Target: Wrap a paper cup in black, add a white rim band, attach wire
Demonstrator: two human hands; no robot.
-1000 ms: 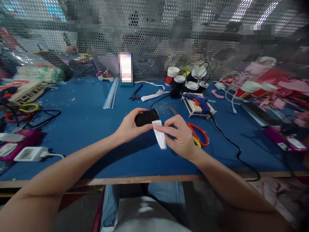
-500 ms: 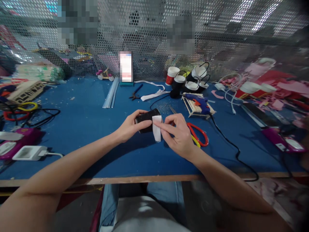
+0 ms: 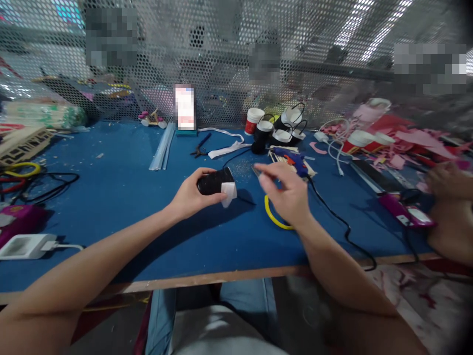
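My left hand [image 3: 191,195] is wrapped around a black cup-like object [image 3: 214,181] lying on its side above the table. Its thumb presses a short white strip [image 3: 229,193] against the object's rim end, where the strip hangs folded over. A thin black piece [image 3: 245,200] juts out to the right below it. My right hand [image 3: 286,190] hovers over a pair of scissors, thumb and forefinger apart. The scissors' yellow handle loop [image 3: 274,218] shows below the palm, while the other loop is hidden by the hand.
Behind are a glue gun [image 3: 293,157] on a stick rack, pliers [image 3: 201,145], white ribbon [image 3: 231,149], clear glue sticks [image 3: 162,148], a phone [image 3: 185,108] and several cups [image 3: 283,130]. Another person's hand [image 3: 449,182] is at the right, near a purple device [image 3: 406,211].
My right hand has left the white strip and moved right, over the scissors. The strip now folds over the object's end under my left thumb. Another person's hand has entered at right.
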